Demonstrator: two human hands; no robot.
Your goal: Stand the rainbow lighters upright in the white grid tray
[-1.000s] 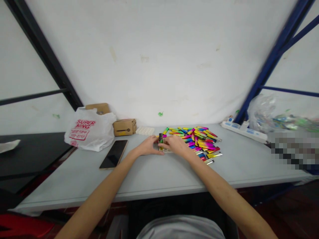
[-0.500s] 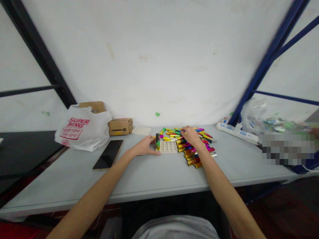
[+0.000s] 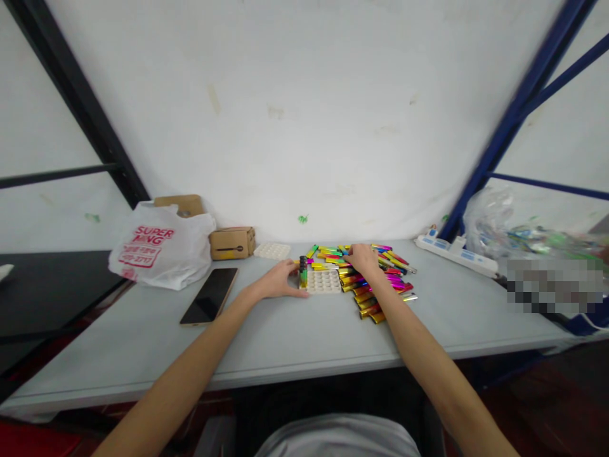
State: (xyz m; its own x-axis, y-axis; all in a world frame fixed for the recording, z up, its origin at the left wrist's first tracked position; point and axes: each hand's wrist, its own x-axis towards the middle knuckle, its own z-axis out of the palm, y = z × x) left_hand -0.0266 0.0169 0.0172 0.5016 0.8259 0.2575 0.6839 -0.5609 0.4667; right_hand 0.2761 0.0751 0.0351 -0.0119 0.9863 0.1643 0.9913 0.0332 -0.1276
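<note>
A small white tray (image 3: 325,282) with rows of holes lies on the grey table (image 3: 285,336). One multicoloured lighter (image 3: 302,271) stands upright in the tray's left corner. My left hand (image 3: 279,280) rests against the tray's left edge, its fingers curled beside that lighter. My right hand (image 3: 363,258) lies palm down on a pile of shiny multicoloured lighters (image 3: 380,279) just right of the tray. Its fingers are bent over the pile, and what they hold, if anything, is hidden.
A dark phone (image 3: 210,303) lies left of my left arm. Behind it are a white plastic bag (image 3: 159,251), a small cardboard box (image 3: 232,243) and a second white tray (image 3: 271,251). A white power strip (image 3: 457,255) and a clear bag (image 3: 504,222) sit at the right.
A second ago both hands were together at the tray. My right hand has since moved right onto the lighter pile, while my left hand stayed at the tray's edge.
</note>
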